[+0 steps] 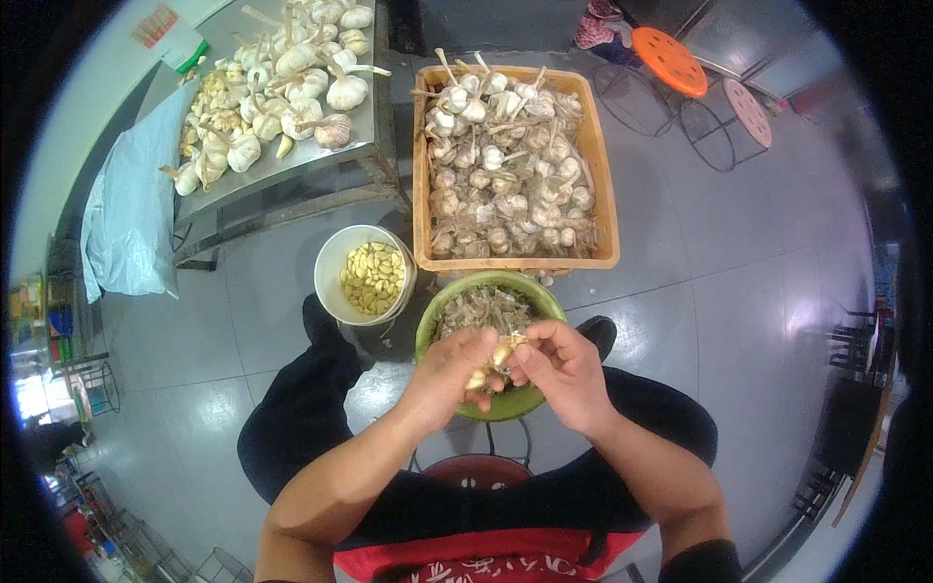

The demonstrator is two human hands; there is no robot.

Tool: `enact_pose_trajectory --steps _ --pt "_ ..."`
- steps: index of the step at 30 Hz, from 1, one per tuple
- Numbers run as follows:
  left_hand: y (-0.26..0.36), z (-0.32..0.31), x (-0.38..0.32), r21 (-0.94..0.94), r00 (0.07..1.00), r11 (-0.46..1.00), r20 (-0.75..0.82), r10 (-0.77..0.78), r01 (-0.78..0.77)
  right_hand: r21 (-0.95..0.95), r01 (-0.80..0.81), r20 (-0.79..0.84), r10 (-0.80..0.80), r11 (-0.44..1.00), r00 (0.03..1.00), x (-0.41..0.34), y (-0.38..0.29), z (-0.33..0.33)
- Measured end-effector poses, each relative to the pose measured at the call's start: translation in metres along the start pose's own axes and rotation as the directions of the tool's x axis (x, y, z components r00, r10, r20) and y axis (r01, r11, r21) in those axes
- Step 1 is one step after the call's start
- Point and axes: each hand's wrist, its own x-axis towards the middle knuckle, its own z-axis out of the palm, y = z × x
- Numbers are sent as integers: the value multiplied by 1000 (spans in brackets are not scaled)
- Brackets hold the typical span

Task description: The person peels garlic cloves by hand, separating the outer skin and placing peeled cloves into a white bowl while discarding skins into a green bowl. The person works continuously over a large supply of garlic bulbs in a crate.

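Over a green basin [430,321] of papery garlic skins [485,310], both my hands are close together. Between the fingertips of my left hand [455,372] and my right hand [572,372] is a garlic clove [503,353] with loose skin on it. Another pale clove [477,379] shows in the curl of my left fingers. To the left, a white bucket [328,280] holds peeled garlic cloves [373,277]. Just beyond the basin is an orange plastic crate [609,218] full of garlic bulbs [510,204], several with stems.
A metal table [291,167] at upper left carries whole bulbs [299,80] and loose cloves. A pale blue plastic bag [131,211] hangs at its side. An orange stool [669,62] and a pink stool [747,113] stand at upper right. A red-brown stool seat [477,470] shows between my legs.
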Motion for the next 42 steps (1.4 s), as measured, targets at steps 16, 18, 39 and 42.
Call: enact_pose_trajectory --steps 16,18,39,42 --pt "12 -13 -4 62 983 998 178 -40 30 -697 351 103 -397 625 912 12 5 -21" --pt "11 -14 -6 54 980 997 190 -64 55 -355 166 115 -133 920 984 7 -3 -20" --pt "15 5 -15 699 675 344 267 688 -627 -55 28 97 -22 998 995 -3 -5 -16" --pt "14 4 -14 681 655 334 284 700 -652 -134 111 90 -100 985 991 -4 -5 -15"
